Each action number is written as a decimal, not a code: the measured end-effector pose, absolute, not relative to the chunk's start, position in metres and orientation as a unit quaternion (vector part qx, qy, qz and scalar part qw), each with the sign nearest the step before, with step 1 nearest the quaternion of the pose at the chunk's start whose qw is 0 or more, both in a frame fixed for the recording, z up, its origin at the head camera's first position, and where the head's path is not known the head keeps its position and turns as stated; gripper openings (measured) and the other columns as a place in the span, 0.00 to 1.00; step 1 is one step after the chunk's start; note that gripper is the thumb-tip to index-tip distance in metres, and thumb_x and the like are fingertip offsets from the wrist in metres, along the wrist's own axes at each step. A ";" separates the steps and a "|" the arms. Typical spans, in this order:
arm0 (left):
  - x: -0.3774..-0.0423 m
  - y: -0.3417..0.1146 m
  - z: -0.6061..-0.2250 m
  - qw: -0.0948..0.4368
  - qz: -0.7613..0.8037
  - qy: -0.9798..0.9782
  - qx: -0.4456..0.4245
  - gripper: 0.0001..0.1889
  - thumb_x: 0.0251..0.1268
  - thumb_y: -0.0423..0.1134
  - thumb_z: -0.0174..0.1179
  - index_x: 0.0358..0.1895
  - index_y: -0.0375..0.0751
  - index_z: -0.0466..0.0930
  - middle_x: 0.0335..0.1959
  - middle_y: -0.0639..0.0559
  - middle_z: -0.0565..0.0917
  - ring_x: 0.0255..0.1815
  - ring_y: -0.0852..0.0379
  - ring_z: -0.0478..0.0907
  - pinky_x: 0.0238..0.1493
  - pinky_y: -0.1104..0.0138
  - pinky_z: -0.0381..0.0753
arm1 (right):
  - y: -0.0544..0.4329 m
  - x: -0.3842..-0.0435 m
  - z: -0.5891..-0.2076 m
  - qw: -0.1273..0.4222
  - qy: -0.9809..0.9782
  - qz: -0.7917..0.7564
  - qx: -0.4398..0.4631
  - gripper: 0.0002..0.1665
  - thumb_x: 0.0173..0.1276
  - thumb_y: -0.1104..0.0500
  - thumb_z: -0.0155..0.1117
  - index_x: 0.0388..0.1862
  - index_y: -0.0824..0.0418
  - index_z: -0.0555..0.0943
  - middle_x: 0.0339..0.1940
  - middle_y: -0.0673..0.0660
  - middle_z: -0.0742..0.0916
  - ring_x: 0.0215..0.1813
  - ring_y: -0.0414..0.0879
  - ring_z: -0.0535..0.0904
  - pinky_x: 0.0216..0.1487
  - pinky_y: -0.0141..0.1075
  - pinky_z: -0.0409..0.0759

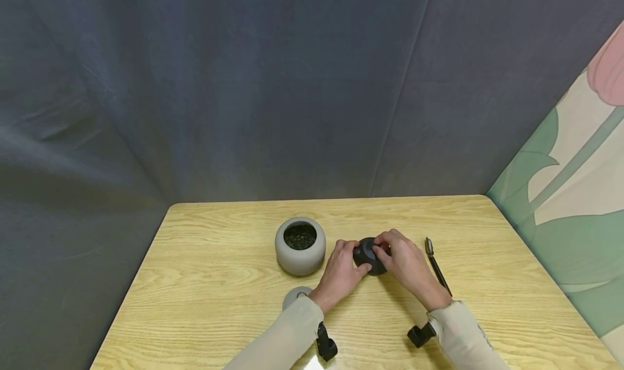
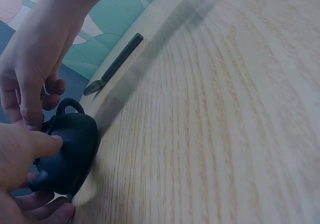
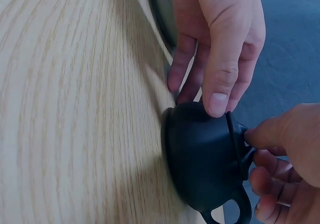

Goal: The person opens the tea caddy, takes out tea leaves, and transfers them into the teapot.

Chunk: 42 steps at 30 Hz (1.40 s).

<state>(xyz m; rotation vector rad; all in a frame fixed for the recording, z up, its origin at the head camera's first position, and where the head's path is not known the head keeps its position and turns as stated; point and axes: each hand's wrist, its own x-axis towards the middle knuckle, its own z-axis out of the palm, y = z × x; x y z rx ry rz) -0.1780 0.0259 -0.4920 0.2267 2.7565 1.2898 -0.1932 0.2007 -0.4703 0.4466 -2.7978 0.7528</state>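
A small dark teapot (image 1: pixel 362 257) stands on the table, its loop handle (image 2: pixel 71 104) on the right side in the left wrist view. My left hand (image 1: pixel 340 272) holds the pot's body from the left, thumb on its near side and fingers round the far side. From the right, my right hand (image 1: pixel 407 264) pinches the knob of the teapot's lid (image 3: pixel 235 139) between thumb and fingertips. The lid sits on the pot's mouth in the right wrist view.
Left of the teapot stands a round grey jar (image 1: pixel 298 261), uncovered, with dark leafy bits inside. A grey disc-shaped lid (image 1: pixel 292 297) lies nearer, partly behind my left wrist. On the right lies a slim dark tool (image 1: pixel 439 272) with a leaf-shaped tip. Dark cloth (image 1: pixel 292 88) hangs behind the table.
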 end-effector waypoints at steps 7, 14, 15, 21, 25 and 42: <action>-0.175 0.023 -0.491 0.056 0.424 0.900 0.080 0.31 0.73 0.46 0.71 0.74 0.38 0.75 0.66 0.42 0.78 0.69 0.44 0.80 0.69 0.52 0.81 | 0.203 -0.188 -0.468 0.109 -0.947 0.259 0.153 0.04 0.72 0.62 0.73 0.44 0.60 0.87 0.39 0.54 0.87 0.34 0.41 0.82 0.32 0.32 0.77; -0.172 0.016 -0.487 0.060 0.426 0.899 0.085 0.32 0.72 0.45 0.70 0.75 0.39 0.73 0.66 0.42 0.77 0.69 0.45 0.80 0.68 0.51 0.81 | 0.204 -0.183 -0.464 0.122 -0.942 0.272 0.155 0.05 0.71 0.63 0.74 0.45 0.60 0.88 0.39 0.54 0.87 0.36 0.42 0.82 0.32 0.32 0.78; -0.171 0.015 -0.486 0.059 0.426 0.899 0.086 0.32 0.72 0.45 0.70 0.75 0.40 0.73 0.66 0.43 0.77 0.68 0.45 0.80 0.68 0.51 0.81 | 0.204 -0.182 -0.464 0.124 -0.942 0.272 0.153 0.05 0.71 0.63 0.74 0.45 0.60 0.88 0.39 0.54 0.88 0.36 0.42 0.83 0.33 0.31 0.79; -0.164 0.011 -0.478 0.058 0.425 0.898 0.097 0.34 0.71 0.46 0.71 0.76 0.39 0.72 0.69 0.41 0.76 0.69 0.44 0.80 0.69 0.50 0.81 | 0.202 -0.176 -0.463 0.128 -0.943 0.270 0.146 0.06 0.73 0.61 0.73 0.46 0.59 0.88 0.38 0.53 0.87 0.35 0.40 0.80 0.32 0.30 0.77; -0.158 0.006 -0.475 0.069 0.436 0.891 0.103 0.35 0.72 0.48 0.70 0.78 0.41 0.70 0.71 0.43 0.74 0.66 0.46 0.80 0.65 0.53 0.83 | 0.201 -0.172 -0.462 0.129 -0.942 0.273 0.147 0.06 0.73 0.61 0.73 0.47 0.58 0.87 0.37 0.51 0.85 0.32 0.38 0.76 0.31 0.30 0.74; -0.128 -0.020 -0.462 0.095 0.457 0.875 0.131 0.38 0.73 0.55 0.69 0.81 0.47 0.67 0.74 0.49 0.73 0.66 0.49 0.81 0.58 0.58 0.84 | 0.199 -0.159 -0.462 0.145 -0.935 0.283 0.160 0.06 0.71 0.63 0.74 0.44 0.56 0.88 0.34 0.47 0.83 0.30 0.33 0.71 0.29 0.28 0.72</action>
